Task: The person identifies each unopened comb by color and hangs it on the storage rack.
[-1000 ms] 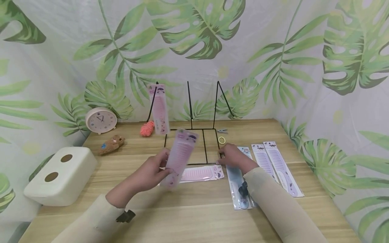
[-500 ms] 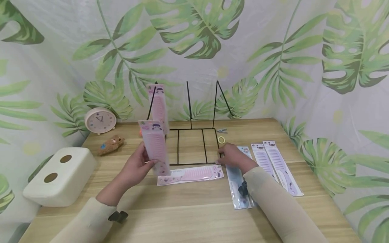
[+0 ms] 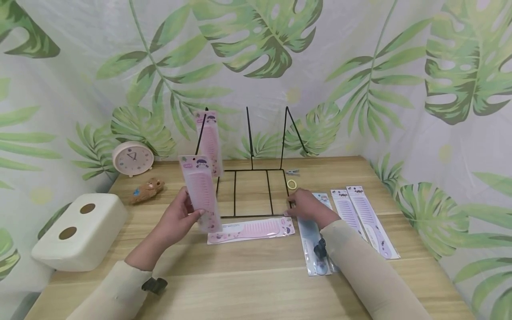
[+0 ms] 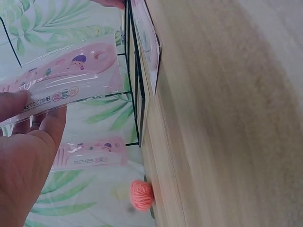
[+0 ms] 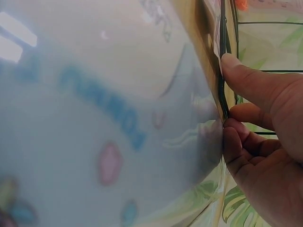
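Note:
My left hand pinches a packaged pink plastic comb between thumb and fingers, holding it nearly upright in front of a black wire rack. In the left wrist view the comb's handle end and its clear wrapper show close up. A second packaged pink comb hangs on the rack's left prong. At the rack's front right corner, my right hand grips the wire frame, thumb and fingertips on it in the right wrist view. Another pink comb lies flat along the rack's front edge.
Blue packaged combs lie under the right forearm, with two purple ones to their right. A yellow ring and a grey clip sit beside the rack. Leftward are coral yarn, a brown plush, a clock and a white box.
My left hand has carried the pink comb leftward and turned it more upright, to in front of the hanging comb. The right hand stays on the rack's corner.

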Demonstrator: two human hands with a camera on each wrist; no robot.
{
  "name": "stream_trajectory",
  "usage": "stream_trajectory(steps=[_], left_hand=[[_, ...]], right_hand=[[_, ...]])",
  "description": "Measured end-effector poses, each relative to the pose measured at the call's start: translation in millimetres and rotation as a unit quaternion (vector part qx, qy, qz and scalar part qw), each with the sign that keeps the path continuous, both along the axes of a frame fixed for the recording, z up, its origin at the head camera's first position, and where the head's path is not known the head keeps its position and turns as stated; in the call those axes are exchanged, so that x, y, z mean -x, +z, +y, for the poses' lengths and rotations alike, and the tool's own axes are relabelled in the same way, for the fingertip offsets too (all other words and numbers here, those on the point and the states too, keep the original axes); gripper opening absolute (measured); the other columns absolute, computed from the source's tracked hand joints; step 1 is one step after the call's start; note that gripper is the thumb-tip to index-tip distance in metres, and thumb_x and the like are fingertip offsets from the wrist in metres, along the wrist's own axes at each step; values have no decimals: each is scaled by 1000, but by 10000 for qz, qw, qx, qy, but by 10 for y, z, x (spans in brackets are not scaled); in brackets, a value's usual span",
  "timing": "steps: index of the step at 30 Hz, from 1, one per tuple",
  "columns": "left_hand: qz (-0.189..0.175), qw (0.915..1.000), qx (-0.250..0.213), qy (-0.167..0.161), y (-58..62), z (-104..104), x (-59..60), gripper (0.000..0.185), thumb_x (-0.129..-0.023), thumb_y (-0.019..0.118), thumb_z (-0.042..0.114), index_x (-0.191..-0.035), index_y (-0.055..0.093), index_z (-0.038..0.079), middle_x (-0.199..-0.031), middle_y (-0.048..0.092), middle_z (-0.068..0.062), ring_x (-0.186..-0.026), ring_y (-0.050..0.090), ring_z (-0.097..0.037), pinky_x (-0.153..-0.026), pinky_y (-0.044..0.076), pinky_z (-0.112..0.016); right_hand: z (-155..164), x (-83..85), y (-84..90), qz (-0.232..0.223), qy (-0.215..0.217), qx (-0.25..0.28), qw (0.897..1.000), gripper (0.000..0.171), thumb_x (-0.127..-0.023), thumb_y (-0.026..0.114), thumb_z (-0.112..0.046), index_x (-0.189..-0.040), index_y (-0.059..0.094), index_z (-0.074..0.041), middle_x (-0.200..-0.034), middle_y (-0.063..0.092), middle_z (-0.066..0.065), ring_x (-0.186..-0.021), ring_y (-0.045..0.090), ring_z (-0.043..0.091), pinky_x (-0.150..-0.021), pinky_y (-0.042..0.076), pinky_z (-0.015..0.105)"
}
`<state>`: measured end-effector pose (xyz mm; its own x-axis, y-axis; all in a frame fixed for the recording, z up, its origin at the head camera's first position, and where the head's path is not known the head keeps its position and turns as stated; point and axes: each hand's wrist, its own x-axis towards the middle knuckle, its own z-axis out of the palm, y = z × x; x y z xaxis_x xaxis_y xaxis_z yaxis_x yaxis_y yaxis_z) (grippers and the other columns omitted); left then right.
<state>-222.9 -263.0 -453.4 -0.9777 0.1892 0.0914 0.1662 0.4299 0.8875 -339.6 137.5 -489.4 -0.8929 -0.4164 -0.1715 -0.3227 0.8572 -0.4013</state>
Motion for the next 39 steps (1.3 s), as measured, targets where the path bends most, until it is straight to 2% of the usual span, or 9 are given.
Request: stream_trajectory(steps=[7,11,14,17,21,24,27,32,39], left_hand=[[-91,9999,-116,4,-14,10,60,63,-110,60,1,-164,29,9,-161,53,-27,-142,60,-48,-107,60,-54],[-184,9982,-567,106,-21,23,150,53,-110,59,1,-156,33,7,-156,56,-30,-138,63,-47,-100,65,-44],[-257,9950,-889,368,-19,43,248,45,-113,57,7,-152,34,7,-151,60,-29,-134,66,-42,-94,67,-37],[-216,9918,-1039,714,-1,82,369,42,-115,54,15,-152,36,7,-148,61,-26,-129,68,-33,-92,67,-34],[73,9875,-1110,1118,54,154,536,46,-116,53,19,-156,37,6,-144,62,-25,-125,67,-31,-94,65,-38],[275,9856,-999,1340,84,187,644,46,-115,53,18,-157,37,5,-139,64,-26,-124,65,-33,-98,61,-42],[400,9850,-835,1454,88,199,736,47,-116,53,21,-157,37,6,-137,66,-24,-124,65,-32,-99,59,-40],[487,9821,-807,1629,87,196,855,52,-115,55,22,-159,36,3,-141,66,-25,-130,65,-34,-100,58,-37],[416,9780,-1053,1753,107,215,950,53,-114,56,20,-161,37,5,-145,64,-26,-137,62,-37,-112,55,-53]], right_hand=[[-1,-3,-2,-1,-20,-15,10000,50,-97,85,-28,-138,73,-3,-123,75,13,-98,62,23,-92,58,44],[-1,-13,-9,-52,-73,-17,10000,51,-98,84,-27,-141,72,-3,-135,72,17,-110,65,27,-103,58,49],[0,-28,-19,-144,-162,12,9998,54,-98,84,-28,-143,70,-3,-142,69,20,-119,66,31,-109,57,52],[0,-31,-31,-138,-171,-23,9998,53,-98,85,-28,-143,71,-3,-138,70,19,-116,66,30,-105,58,51],[-2,-24,-34,-37,-121,-69,9999,51,-97,85,-27,-141,72,-3,-131,73,15,-104,64,25,-98,59,48],[-3,-24,-25,-16,-121,-69,9999,52,-97,86,-27,-141,72,-3,-134,73,15,-104,63,24,-99,58,47],[-3,-29,-16,-15,-124,-74,9999,53,-97,86,-28,-141,72,-3,-137,72,16,-107,64,25,-102,58,48],[0,-27,-6,-4,-101,-38,9999,53,-97,85,-27,-142,71,-2,-140,70,18,-114,66,27,-106,57,50],[12,-7,-22,32,-68,-26,10000,53,-97,85,-28,-141,71,-2,-139,71,18,-116,66,28,-107,57,51]])
